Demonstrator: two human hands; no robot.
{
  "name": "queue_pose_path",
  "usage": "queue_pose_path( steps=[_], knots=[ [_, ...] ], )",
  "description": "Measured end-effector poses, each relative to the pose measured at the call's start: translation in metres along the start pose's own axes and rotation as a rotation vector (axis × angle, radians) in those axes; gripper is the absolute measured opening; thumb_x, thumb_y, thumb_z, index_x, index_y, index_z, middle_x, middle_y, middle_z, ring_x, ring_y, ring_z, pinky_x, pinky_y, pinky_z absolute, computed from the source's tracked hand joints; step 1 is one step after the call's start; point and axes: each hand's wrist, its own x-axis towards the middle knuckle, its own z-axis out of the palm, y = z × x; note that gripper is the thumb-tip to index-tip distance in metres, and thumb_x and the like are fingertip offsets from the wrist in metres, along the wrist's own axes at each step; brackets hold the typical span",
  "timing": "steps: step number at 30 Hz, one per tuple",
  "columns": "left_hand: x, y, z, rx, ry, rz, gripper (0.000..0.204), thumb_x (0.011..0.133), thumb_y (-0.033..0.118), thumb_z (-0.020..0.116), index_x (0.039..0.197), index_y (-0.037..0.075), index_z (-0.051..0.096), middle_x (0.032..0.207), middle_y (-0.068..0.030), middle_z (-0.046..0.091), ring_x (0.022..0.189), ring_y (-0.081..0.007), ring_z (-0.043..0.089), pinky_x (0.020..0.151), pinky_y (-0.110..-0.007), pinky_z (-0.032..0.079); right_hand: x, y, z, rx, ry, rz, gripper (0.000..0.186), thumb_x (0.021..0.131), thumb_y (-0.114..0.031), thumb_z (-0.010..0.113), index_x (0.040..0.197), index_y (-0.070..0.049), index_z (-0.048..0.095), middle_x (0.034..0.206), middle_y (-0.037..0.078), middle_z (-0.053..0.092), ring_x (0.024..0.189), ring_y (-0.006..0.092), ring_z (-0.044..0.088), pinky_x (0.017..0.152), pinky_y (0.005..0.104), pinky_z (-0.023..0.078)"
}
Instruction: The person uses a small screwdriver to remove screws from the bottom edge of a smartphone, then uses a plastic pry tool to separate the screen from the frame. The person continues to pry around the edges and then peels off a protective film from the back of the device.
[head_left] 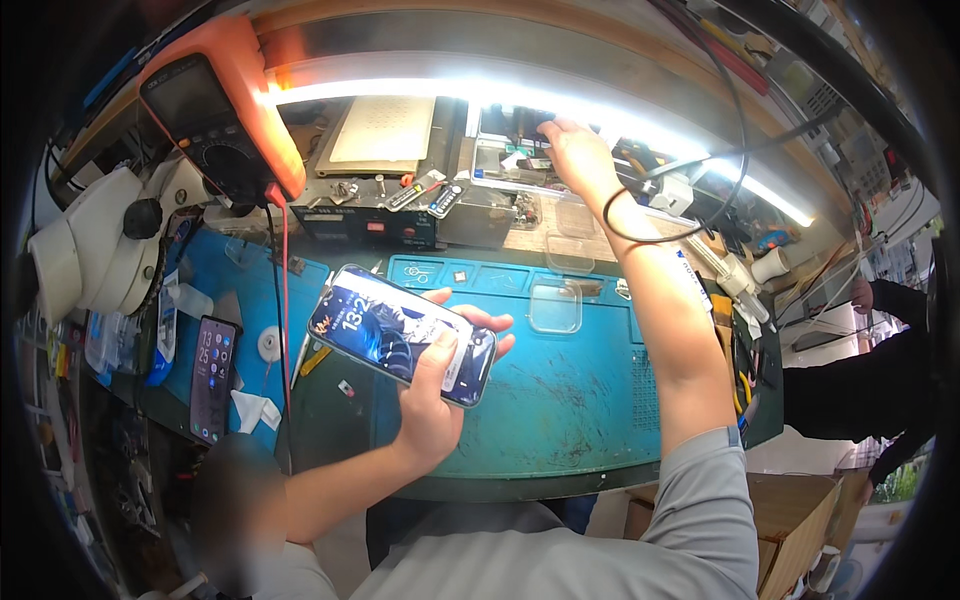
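Observation:
My left hand is closed around a smartphone with a lit lock screen. The phone is tilted above the mat, my thumb across its display. Stretched far forward, my right hand reaches into an open compartment tray under the bright lamp. Its fingers are bent together beside small dark items; glare hides what they pinch. Beneath both arms spreads the blue work mat. On it, in front of my right forearm, sits a small clear plastic box.
A second phone lies at the left near a white roll. An orange multimeter and white microscope stand at the left. A black cable loops across my right forearm. Another person's dark sleeve shows at far right.

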Motion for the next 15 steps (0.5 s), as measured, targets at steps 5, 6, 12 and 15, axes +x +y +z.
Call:
queue_pose_path(
  steps=[5,6,12,15],
  knots=[
    [0.001,0.003,0.001,-0.036,-0.007,-0.012,0.048,0.100,0.020,0.044,0.144,0.005,0.032,0.121,-0.0203,0.057,0.124,-0.0383,0.060,0.107,-0.054,0.051,0.004,0.005,0.012,0.072,0.077,-0.170,0.017,0.087,-0.011,0.061,0.101,-0.007,0.070,0.096,0.012,0.069,0.094,0.0338,0.070,0.081,0.0453,0.057],
    [0.001,0.003,0.001,-0.040,-0.007,-0.011,0.048,0.100,0.020,0.044,0.144,0.005,0.032,0.121,-0.0203,0.057,0.124,-0.0383,0.060,0.107,-0.054,0.051,0.004,0.005,0.012,0.064,0.075,-0.173,0.016,0.086,-0.011,0.062,0.098,-0.007,0.070,0.095,0.012,0.068,0.093,0.0334,0.070,0.080,0.0454,0.057],
    [0.000,0.004,0.003,-0.036,0.000,-0.053,0.048,0.099,0.019,0.045,0.143,0.004,0.032,0.120,-0.0201,0.057,0.124,-0.0382,0.060,0.106,-0.053,0.052,0.001,0.006,0.017,-0.026,0.140,-0.185,0.012,0.084,-0.012,0.063,0.090,-0.006,0.071,0.093,0.012,0.068,0.085,0.0332,0.070,0.077,0.0471,0.057],
    [0.000,0.002,0.002,-0.024,0.003,-0.057,0.048,0.099,0.020,0.045,0.143,0.004,0.032,0.120,-0.0199,0.057,0.123,-0.0381,0.060,0.106,-0.053,0.052,-0.001,-0.006,0.016,0.049,0.193,0.034,0.013,0.089,-0.015,0.063,0.086,-0.005,0.072,0.098,0.008,0.071,0.091,0.0309,0.070,0.078,0.0425,0.056]
  ],
)
